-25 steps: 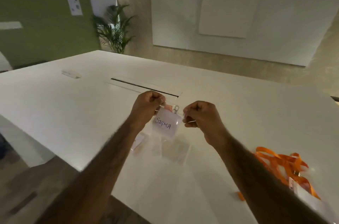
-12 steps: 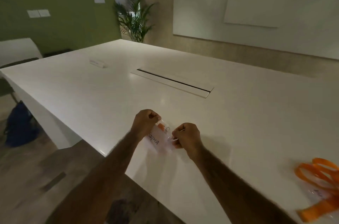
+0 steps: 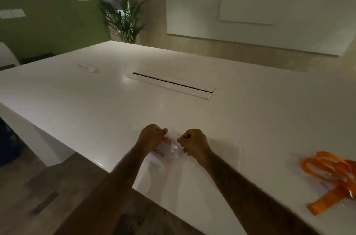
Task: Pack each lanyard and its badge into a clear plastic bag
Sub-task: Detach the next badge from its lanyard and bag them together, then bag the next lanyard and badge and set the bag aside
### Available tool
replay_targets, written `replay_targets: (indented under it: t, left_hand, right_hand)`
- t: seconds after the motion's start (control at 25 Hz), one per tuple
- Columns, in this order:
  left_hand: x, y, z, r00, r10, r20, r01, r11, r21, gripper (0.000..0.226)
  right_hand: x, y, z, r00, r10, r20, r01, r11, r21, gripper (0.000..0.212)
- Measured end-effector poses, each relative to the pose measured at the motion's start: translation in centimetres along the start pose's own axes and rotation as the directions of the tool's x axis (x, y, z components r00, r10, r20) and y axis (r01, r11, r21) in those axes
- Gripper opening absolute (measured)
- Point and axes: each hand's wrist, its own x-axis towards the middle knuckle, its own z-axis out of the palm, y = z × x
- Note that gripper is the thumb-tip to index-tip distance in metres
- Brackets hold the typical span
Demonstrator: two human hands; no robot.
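Observation:
A small clear plastic bag (image 3: 174, 151) lies low over the white table (image 3: 107, 111), held between both hands. Inside it shows a white badge (image 3: 159, 154) with handwritten letters and a bit of orange lanyard near my left thumb. My left hand (image 3: 152, 135) pinches the bag's left top corner. My right hand (image 3: 193, 143) pinches the right top edge, fingers curled. An orange lanyard (image 3: 331, 175) with a clear badge sleeve lies loose at the table's right.
A long cable slot (image 3: 171, 85) runs across the table's middle. A small white name card (image 3: 87, 67) stands at the far left. The near table edge cuts diagonally under my forearms, with wooden floor below. A potted palm (image 3: 125, 17) stands behind the table.
Both hands have lowered the bagged badge from mid-air down to the table surface near its front edge. The view has swung left, so the loose orange lanyard sits farther right.

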Motion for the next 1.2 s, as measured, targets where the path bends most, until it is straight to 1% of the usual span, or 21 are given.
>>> replay_targets:
  t: [0.16,0.24,0.32,0.36,0.4,0.44,0.52,0.6,0.68,0.8,0.88,0.96,1.0,1.04,1.12,1.2]
  left_hand:
    - [0.2,-0.2,0.1,0.999,-0.049,-0.020,0.049,0.999,-0.011,0.049]
    - [0.1,0.4,0.5,0.993,-0.038,-0.108,0.041,0.999,0.032,0.055]
    - [-0.5,2.5,1.6,0.961,0.061,-0.270,-0.033,0.994,0.107,0.048]
    - [-0.9,4.1,2.4,0.936,0.141,-0.323,-0.102,0.986,0.134,0.045]
    - [-1.4,5.8,3.5,0.910,0.224,-0.348,-0.182,0.972,0.151,0.044]
    - [-2.1,8.2,4.8,0.891,0.303,-0.338,-0.267,0.952,0.151,0.043]
    - [-3.3,12.5,7.9,0.872,0.421,-0.248,-0.409,0.907,0.101,0.044]
    - [-5.3,16.8,11.8,0.870,0.474,-0.131,-0.477,0.879,0.016,0.044]
    - [-8.0,21.1,15.8,0.840,0.543,-0.020,-0.543,0.838,-0.051,0.043]
    - [-11.4,26.0,21.6,0.739,0.656,0.151,-0.652,0.753,-0.084,0.039]
    - [-14.0,28.8,25.1,0.663,0.700,0.265,-0.706,0.703,-0.090,0.033]
    - [-16.6,30.8,28.1,0.611,0.709,0.351,-0.737,0.672,-0.072,0.032]
    - [-17.8,31.5,29.3,0.618,0.699,0.359,-0.736,0.676,-0.048,0.031]
    - [-19.0,32.2,30.6,0.643,0.680,0.353,-0.719,0.695,-0.029,0.030]
    - [-20.7,33.3,32.3,0.718,0.596,0.359,-0.643,0.765,0.016,0.025]
    - [-21.7,33.9,33.6,0.759,0.531,0.378,-0.590,0.806,0.054,0.028]
  right_hand:
    - [-0.7,0.3,-1.0,0.999,-0.042,-0.032,0.040,0.999,-0.036,0.020]
    - [-1.2,0.5,-2.3,0.993,-0.076,-0.086,0.066,0.992,-0.110,0.022]
    - [-1.8,1.0,-4.3,0.987,-0.096,-0.128,0.074,0.983,-0.167,0.023]
    - [-2.2,1.4,-5.6,0.985,-0.098,-0.144,0.070,0.979,-0.191,0.023]
    - [-2.6,1.9,-7.0,0.982,-0.097,-0.160,0.061,0.975,-0.216,0.021]
    - [-3.3,2.6,-8.9,0.978,-0.098,-0.186,0.051,0.968,-0.244,0.020]
    - [-4.5,4.2,-12.8,0.965,-0.119,-0.235,0.041,0.949,-0.314,0.021]
    - [-5.9,6.2,-17.3,0.946,-0.139,-0.294,0.023,0.930,-0.368,0.026]
    - [-7.5,8.7,-22.4,0.925,-0.153,-0.348,-0.004,0.912,-0.411,0.029]
    - [-9.9,12.8,-29.8,0.910,-0.121,-0.396,-0.065,0.903,-0.424,0.027]
    - [-11.9,15.9,-34.7,0.911,-0.106,-0.398,-0.102,0.879,-0.467,0.024]
    - [-13.9,18.8,-38.9,0.913,-0.117,-0.392,-0.112,0.850,-0.515,0.024]
    - [-14.8,20.1,-40.8,0.917,-0.117,-0.380,-0.110,0.844,-0.525,0.024]
    - [-15.6,21.5,-42.5,0.925,-0.112,-0.362,-0.106,0.841,-0.531,0.021]
    - [-16.8,23.4,-44.8,0.949,-0.090,-0.302,-0.095,0.832,-0.547,0.015]
    - [-17.8,24.0,-45.7,0.973,-0.044,-0.228,-0.097,0.816,-0.570,0.025]
